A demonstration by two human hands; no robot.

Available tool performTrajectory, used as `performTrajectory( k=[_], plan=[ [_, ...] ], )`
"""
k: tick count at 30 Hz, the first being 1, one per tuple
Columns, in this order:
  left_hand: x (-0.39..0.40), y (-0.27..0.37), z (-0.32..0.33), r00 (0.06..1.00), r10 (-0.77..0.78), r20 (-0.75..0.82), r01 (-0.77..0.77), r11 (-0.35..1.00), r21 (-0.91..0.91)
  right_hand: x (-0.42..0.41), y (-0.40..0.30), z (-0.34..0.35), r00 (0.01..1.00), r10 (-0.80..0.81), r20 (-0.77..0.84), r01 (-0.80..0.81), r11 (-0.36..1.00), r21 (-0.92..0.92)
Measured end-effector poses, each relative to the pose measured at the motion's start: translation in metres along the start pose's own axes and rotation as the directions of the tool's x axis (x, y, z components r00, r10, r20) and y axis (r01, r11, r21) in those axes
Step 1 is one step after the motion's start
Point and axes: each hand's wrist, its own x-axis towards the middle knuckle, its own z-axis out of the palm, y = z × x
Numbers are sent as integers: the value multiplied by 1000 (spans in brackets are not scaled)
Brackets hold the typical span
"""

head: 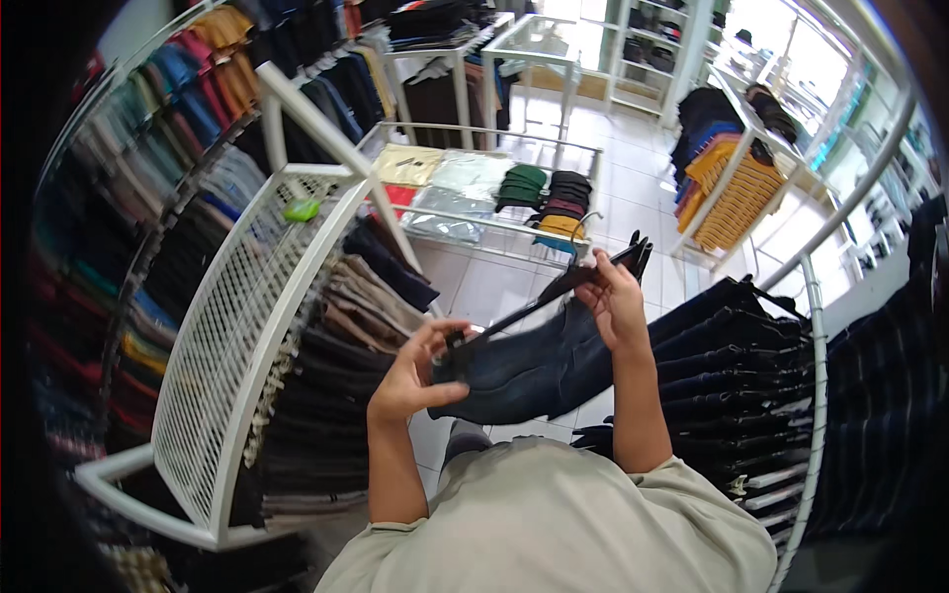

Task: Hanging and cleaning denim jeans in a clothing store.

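Note:
A folded pair of dark blue jeans (519, 367) hangs below a black clip hanger (530, 302), held in front of my body. My right hand (614, 300) grips the hanger's bar near its metal hook (580, 230). At the other end, my left hand (421, 370) curves loosely around the clip and the edge of the jeans, its thumb lying on the denim. Motion blurs that clip, and its jaws cannot be made out. The hanger tilts, with its right end higher and farther from me.
To the left stands a white mesh-topped rack (222, 363) with trousers (326, 400) beneath; a bright green object (302, 210) lies on its top. Dark jeans (730, 356) hang from a curved metal rail (815, 333) at right. Ahead, a low display table (474, 228) bears folded garments.

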Motion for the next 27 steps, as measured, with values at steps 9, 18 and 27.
performTrajectory(
  k=[9,18,27],
  plan=[
    [177,-42,-18,626,-425,654,305,905,295,10,15,-23,949,-92,-302,68,994,-91],
    [270,-83,21,703,-422,572,282,904,321,43,-8,-58,856,-146,-495,-16,951,-308],
    [361,-66,9,652,-436,620,254,896,363,33,-64,-99,260,-948,-183,-255,115,-960]
  ],
)
